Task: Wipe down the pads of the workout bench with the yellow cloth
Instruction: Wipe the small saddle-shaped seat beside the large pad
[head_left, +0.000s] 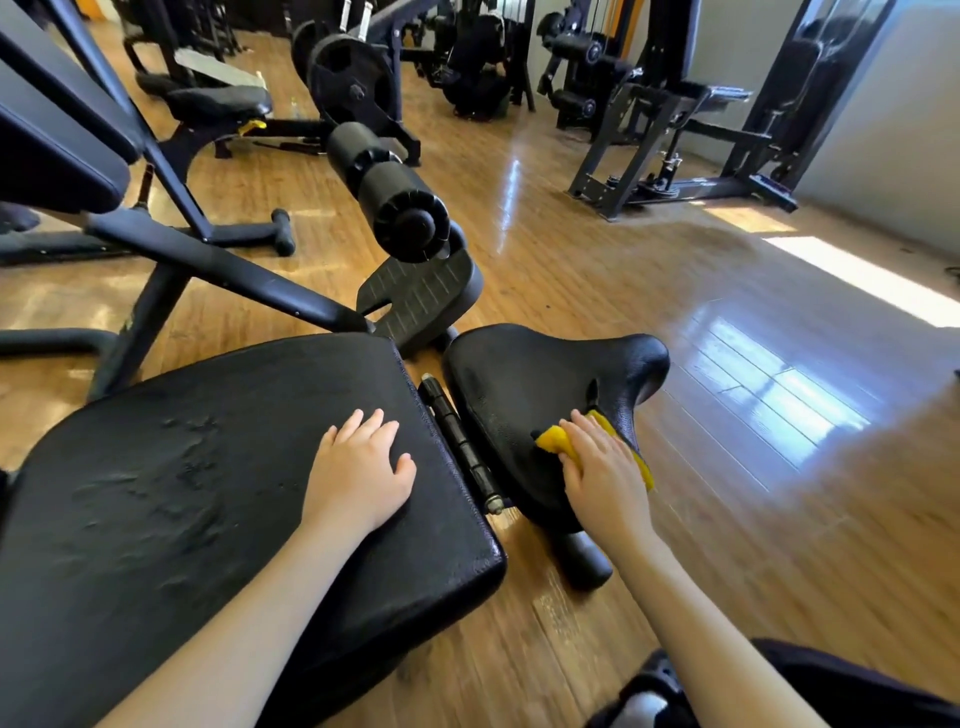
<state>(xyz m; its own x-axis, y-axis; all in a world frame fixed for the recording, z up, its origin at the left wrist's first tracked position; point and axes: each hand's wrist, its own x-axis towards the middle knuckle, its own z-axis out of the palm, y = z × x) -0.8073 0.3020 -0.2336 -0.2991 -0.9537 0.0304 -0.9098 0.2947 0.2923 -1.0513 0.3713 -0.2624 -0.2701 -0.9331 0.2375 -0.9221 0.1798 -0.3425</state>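
Observation:
The workout bench has a large black back pad (208, 467) at the lower left and a smaller black seat pad (524, 395) to its right, with a hinge bar between them. My left hand (358, 478) lies flat on the back pad's right end, fingers apart, holding nothing. My right hand (605, 467) presses the yellow cloth (556, 439) onto the near right side of the seat pad. Most of the cloth is hidden under the hand; yellow edges show at its left and right.
A black foam roller (395, 192) and a footplate (421, 296) stand just beyond the seat pad. Another bench frame (171, 244) crosses at the left. Weight machines (675, 114) line the back. Glossy wooden floor (727, 415) spreads to the right.

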